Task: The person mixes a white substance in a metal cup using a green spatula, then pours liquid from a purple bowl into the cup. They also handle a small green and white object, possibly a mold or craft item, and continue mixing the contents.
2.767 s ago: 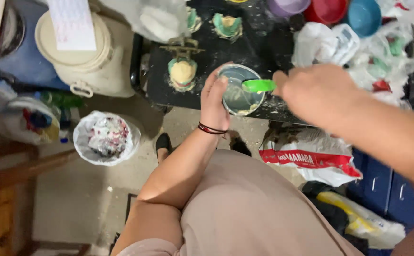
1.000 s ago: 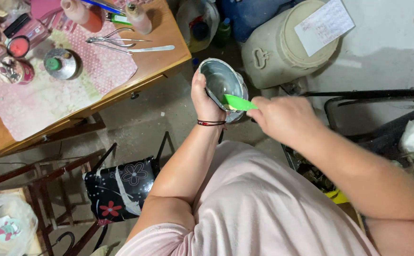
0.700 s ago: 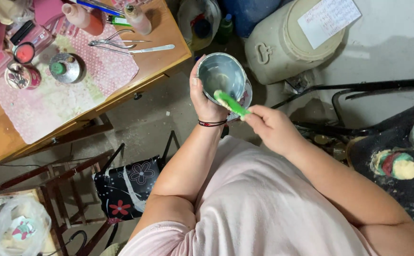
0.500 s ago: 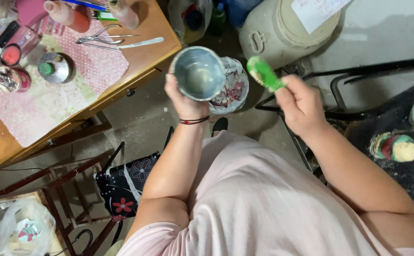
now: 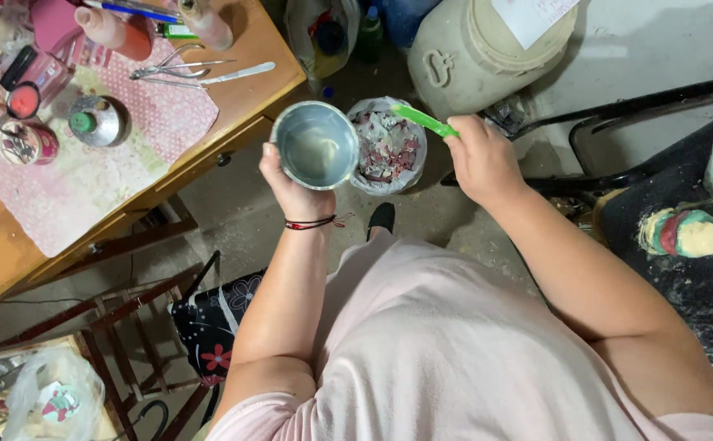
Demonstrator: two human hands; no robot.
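In the head view, a wooden table [image 5: 250, 90] is seen at the upper left, covered in part by a pink dotted cloth [image 5: 87, 163]; on it are laid metal scissors [image 5: 168, 69], a metal spatula [image 5: 238, 73], two pinkish bottles [image 5: 115, 28], a small round jar with a green knob [image 5: 95, 121] and a small red pot [image 5: 23, 100]. A large cream-coloured plastic barrel [image 5: 487, 49] with a sheet of paper on its lid is placed at the upper middle, and a dark metal chair frame [image 5: 618, 122] is found to the right of it. On the floor, between the table and the barrel, a bag-lined waste bin [image 5: 389, 151] filled with scraps is standing, just beside the bowl. A black bag with red flowers [image 5: 209, 327] is hung on a wooden chair at the lower left. The round metal bowl [image 5: 315, 145], grey and wet inside, is gripped from below by the left hand [image 5: 291, 192], with the thumb on its rim. The green plastic spatula [image 5: 422, 121] is pinched by the closed fingers of the right hand [image 5: 479, 159], and its blade is held over the waste bin, apart from the bowl. Nothing is standing between the two hands.
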